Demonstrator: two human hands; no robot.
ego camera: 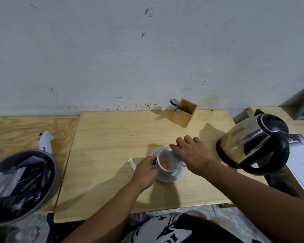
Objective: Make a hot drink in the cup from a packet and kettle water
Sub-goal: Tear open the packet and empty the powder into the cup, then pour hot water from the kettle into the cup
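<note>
The white ceramic cup [167, 163] was seen standing on its white saucer [172, 178] near the middle of the pale wooden table [112, 137], with a small heap of orange-brown powder lying in the bottom and no water visible yet. A spill was judged the first risk: the cup was steadied only by its handle at nine o'clock, so a tug there could have tipped it off the saucer. A second was judged likely at the rim, where the white paper packet [173, 151] was held at about one o'clock; powder could have been shaken onto the saucer if the packet was drawn away carelessly.

The left hand [145, 171] was closed around the cup handle, fingers curled tight on it. The right hand [191, 153] was held palm-down over the rim with fingers half-curled, the packet pinched beneath them; how firmly could not be told, since the fingertips were hidden.

A torn silver strip [132, 163] lay just beside the left hand at nine o'clock. The steel electric kettle with the black handle [254, 144] stood at three o'clock, well within reach, and scalding was judged possible if it was poured while a hand stayed at the cup. A wooden cutlery box [184, 114] stood at twelve o'clock, and a grey bowl of dark sachets [23, 181] at nine o'clock, well apart.
</note>
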